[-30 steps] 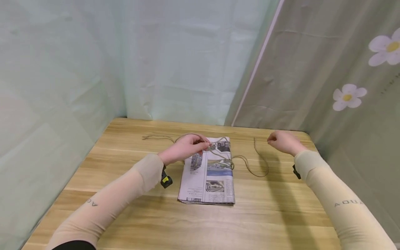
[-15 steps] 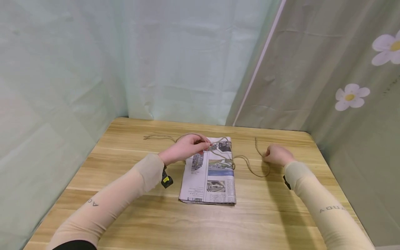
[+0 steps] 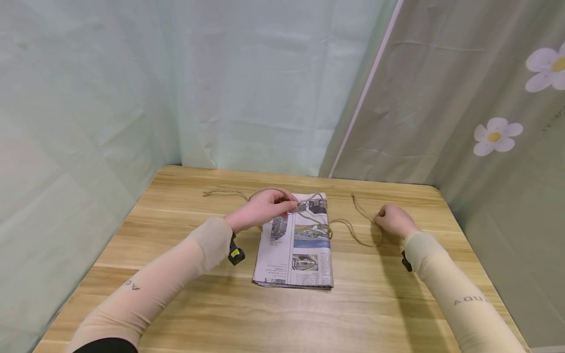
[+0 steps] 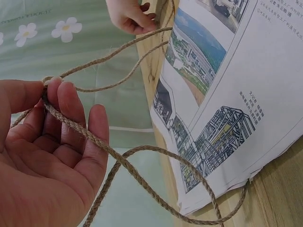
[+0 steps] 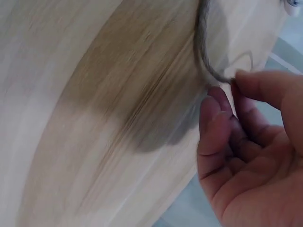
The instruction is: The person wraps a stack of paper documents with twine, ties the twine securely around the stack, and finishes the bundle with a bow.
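One newspaper stack (image 3: 273,260), folded, flat on table (image 3: 282,321), long axis running away from person. One cord (image 4: 85,133), crossing stack's far half, extending off its right side. Left hand (image 3: 265,208) over stack's far end, pinching cord. Right hand (image 3: 396,221) well apart, right of stack, pinching cord too. Left hand nearer stack.
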A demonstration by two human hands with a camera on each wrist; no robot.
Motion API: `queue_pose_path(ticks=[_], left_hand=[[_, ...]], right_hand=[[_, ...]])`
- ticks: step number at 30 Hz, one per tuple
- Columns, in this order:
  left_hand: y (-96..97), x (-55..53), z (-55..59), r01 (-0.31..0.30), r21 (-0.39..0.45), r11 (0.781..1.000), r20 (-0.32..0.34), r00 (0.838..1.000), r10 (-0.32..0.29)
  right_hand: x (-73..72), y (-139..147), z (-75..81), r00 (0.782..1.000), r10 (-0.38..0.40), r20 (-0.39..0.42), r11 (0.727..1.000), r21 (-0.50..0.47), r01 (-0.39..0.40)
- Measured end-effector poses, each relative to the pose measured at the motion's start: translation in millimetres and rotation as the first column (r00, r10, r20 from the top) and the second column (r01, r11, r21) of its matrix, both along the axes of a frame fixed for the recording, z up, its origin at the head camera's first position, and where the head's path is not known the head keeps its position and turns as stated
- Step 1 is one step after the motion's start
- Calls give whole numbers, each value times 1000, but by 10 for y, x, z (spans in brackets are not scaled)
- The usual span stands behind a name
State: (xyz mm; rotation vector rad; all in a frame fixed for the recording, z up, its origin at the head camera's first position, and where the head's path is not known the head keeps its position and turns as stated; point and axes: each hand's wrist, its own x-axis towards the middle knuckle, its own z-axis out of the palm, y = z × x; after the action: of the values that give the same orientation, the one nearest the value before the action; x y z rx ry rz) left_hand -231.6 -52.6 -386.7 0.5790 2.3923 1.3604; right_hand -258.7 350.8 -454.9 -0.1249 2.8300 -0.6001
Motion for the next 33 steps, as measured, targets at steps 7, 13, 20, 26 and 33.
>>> queue_pose_path(ticks=[7,13,20,26,33], left_hand=[[4,-12,-10,-4,-12,1000,-6,1000,4],[-1,-5,-3,5,-8,1000,-5,1000,-5],[-20,-19,2,9,-4,1000,-13,1000,-9],[-27,-29,0,4,-11,1000,-18,1000,-4],[-28,-36,14,-1,-22,1000,-29,1000,1]], right_hand=[[32,40,93,991,-125,45,934,-332,133],[87,171,330,974,-165,156,825,-520,223],[214,331,688,964,-238,115,777,-574,260],[348,396,872,960,-280,23,796,-554,245],[515,295,1049,965,-245,-95,867,-467,174]])
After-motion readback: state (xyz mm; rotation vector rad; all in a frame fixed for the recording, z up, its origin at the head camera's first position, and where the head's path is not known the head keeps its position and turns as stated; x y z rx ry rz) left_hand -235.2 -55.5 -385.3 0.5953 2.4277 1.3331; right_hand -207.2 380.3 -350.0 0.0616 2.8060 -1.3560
